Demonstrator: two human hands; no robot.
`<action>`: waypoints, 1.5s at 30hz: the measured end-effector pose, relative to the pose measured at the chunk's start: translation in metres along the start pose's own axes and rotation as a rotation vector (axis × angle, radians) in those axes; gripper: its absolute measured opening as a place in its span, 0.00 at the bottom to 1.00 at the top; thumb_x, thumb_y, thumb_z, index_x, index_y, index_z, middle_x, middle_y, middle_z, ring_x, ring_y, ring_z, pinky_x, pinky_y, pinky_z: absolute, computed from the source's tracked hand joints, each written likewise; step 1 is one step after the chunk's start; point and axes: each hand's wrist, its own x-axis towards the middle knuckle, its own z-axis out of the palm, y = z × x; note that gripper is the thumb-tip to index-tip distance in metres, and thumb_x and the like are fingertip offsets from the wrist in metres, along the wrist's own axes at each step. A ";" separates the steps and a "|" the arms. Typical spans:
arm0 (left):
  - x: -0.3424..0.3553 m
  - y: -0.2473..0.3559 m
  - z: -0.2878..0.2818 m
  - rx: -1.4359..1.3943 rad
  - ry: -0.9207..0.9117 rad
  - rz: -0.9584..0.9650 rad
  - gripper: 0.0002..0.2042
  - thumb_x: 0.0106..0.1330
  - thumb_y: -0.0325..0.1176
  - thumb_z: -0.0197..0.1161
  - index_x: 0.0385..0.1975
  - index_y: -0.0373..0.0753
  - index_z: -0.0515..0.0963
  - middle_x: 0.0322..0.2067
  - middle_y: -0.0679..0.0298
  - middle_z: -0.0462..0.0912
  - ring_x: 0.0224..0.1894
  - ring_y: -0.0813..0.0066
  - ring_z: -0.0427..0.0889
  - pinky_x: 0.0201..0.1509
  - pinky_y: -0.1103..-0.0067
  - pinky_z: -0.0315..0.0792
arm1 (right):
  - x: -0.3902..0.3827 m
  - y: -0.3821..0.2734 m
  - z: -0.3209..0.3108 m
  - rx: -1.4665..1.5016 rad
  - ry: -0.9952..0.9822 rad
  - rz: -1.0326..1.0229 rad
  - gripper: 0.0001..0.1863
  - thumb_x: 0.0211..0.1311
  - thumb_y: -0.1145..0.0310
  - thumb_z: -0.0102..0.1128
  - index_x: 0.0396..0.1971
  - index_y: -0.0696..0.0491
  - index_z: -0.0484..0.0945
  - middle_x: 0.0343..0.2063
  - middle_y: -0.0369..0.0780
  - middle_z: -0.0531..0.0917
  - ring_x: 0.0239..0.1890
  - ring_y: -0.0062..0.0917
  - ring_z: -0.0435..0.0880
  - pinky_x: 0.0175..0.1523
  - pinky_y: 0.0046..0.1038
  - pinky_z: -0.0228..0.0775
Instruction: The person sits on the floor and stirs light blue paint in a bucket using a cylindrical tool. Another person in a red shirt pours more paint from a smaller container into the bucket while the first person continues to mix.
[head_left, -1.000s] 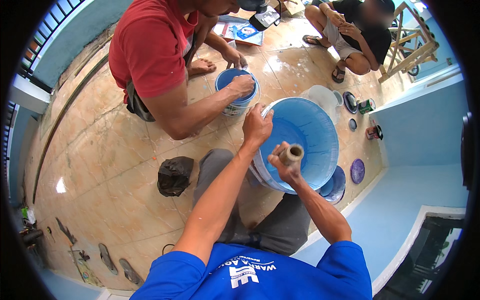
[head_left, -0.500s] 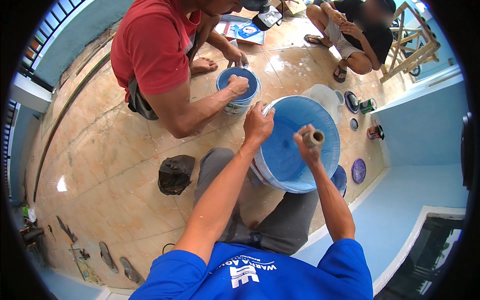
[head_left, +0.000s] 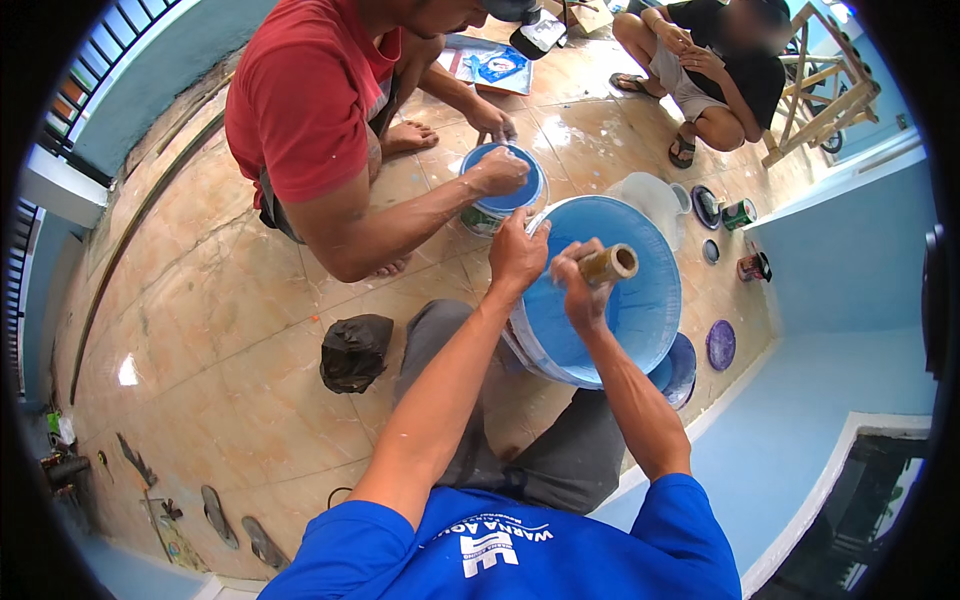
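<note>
Right hand [head_left: 583, 278] has swung the hollow tan pole [head_left: 606, 266] back from right to left across the blue-coated bucket [head_left: 652, 300]; looks like a stirring stroke in progress. Its grip is clenched round the pole, elbow bent outward. Left hand [head_left: 520, 252] grasps the rim, arm nearly straight. Bucket sits ahead of the grey-trousered legs [head_left: 565, 455]. Co-worker's smaller pail [head_left: 540, 192] has shifted closer.

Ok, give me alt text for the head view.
The person's left hand grips a large blue-lined bucket by the rim; the right hand holds a hollow stick, its lower end hidden. A red-shirted co-worker reaches over a smaller bucket.
</note>
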 end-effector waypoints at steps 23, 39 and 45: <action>-0.004 0.004 -0.001 -0.033 0.009 -0.013 0.17 0.67 0.37 0.67 0.52 0.36 0.80 0.46 0.45 0.83 0.52 0.42 0.81 0.56 0.58 0.75 | -0.008 -0.003 0.005 -0.146 0.038 0.078 0.09 0.53 0.83 0.62 0.25 0.54 0.71 0.22 0.35 0.77 0.23 0.18 0.74 0.29 0.24 0.68; -0.006 0.005 -0.001 -0.059 0.034 -0.008 0.15 0.67 0.37 0.67 0.50 0.36 0.80 0.44 0.46 0.83 0.50 0.43 0.82 0.54 0.58 0.74 | -0.028 -0.016 -0.060 -0.318 -0.209 0.124 0.14 0.55 0.83 0.67 0.22 0.51 0.71 0.22 0.31 0.75 0.26 0.15 0.71 0.31 0.23 0.64; -0.003 0.001 0.002 -0.019 0.049 0.015 0.18 0.66 0.39 0.68 0.50 0.35 0.82 0.45 0.46 0.85 0.48 0.47 0.85 0.53 0.61 0.77 | -0.032 -0.013 -0.002 -0.050 -0.092 0.184 0.13 0.56 0.83 0.66 0.25 0.51 0.70 0.23 0.31 0.75 0.27 0.15 0.72 0.32 0.21 0.66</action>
